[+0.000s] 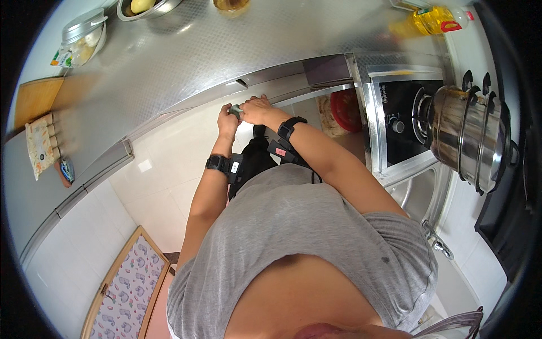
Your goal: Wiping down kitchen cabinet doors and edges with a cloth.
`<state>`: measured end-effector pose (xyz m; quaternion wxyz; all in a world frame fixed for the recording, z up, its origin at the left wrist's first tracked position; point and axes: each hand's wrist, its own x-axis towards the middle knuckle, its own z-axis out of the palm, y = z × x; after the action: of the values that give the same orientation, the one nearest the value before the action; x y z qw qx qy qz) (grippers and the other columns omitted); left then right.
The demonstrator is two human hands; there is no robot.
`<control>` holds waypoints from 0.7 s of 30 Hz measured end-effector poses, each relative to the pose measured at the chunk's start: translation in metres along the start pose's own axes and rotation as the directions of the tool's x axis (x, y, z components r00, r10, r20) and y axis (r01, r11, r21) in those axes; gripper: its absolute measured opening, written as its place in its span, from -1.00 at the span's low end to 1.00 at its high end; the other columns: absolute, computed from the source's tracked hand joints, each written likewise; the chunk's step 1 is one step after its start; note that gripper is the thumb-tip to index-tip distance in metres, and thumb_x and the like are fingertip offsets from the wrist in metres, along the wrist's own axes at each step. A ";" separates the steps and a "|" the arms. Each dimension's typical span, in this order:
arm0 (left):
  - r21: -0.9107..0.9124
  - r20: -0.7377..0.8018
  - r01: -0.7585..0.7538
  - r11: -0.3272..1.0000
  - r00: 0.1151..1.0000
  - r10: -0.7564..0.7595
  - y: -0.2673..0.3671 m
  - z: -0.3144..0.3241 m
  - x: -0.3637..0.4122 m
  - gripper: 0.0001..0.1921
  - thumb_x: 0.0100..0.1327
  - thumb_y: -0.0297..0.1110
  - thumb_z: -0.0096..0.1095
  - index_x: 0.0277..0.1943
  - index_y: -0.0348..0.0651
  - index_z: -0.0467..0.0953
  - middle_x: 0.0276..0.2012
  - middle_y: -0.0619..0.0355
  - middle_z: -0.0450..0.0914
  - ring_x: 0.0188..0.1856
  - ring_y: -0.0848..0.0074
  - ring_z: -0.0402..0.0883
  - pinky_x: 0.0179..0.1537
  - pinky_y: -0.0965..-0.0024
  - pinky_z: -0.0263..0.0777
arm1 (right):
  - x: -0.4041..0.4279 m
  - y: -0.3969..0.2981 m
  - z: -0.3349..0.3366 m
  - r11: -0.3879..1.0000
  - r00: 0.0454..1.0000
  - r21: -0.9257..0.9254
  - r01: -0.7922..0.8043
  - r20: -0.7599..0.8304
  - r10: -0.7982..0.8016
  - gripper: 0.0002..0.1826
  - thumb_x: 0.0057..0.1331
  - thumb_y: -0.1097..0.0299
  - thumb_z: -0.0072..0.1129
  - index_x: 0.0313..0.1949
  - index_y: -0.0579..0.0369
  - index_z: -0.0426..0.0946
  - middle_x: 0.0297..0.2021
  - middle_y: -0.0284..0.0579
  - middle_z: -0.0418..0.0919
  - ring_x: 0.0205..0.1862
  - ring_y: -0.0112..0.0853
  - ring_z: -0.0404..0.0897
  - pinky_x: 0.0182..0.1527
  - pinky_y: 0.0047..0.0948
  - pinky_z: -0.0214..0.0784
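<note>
Both hands meet in front of my body, below the front edge of the steel countertop (pixel 178 72). My left hand (pixel 228 121) grips a small grey-green object (pixel 235 111) from the left, thumb up. My right hand (pixel 255 109) touches the same object with its fingertips from the right, its other fingers bent. What the object is, I cannot tell; the fingers cover part of it. A black device is strapped to each wrist.
A gas stove (pixel 398 127) is on the right, with a large steel pot (pixel 465 131) and a sink (pixel 417 190) beside it. Under the counter stands a red basin (pixel 345 110). An oil bottle (pixel 436 21), steel bowl (pixel 148 12) and tissue pack (pixel 40 146) lie around.
</note>
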<state>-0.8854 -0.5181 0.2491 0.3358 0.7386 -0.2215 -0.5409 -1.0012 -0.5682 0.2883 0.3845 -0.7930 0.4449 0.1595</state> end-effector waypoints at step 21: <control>0.110 -0.143 -0.023 0.994 0.989 0.038 -0.017 0.009 0.001 -0.60 0.02 -0.54 -0.11 0.00 -0.32 0.33 -0.39 0.00 0.54 -0.48 0.43 0.51 -0.40 0.45 0.37 | -0.082 0.181 -0.070 0.860 0.904 -0.279 -0.426 -0.118 0.410 -0.60 0.14 0.20 -0.22 -0.16 0.18 0.43 -0.12 0.08 0.43 -0.03 -0.06 0.37 0.09 0.02 -0.04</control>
<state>-0.8944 -0.5096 0.2348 0.3188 0.7896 -0.2367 -0.4678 -1.2022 -0.6288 0.2979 0.2044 -0.7304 0.5872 0.2828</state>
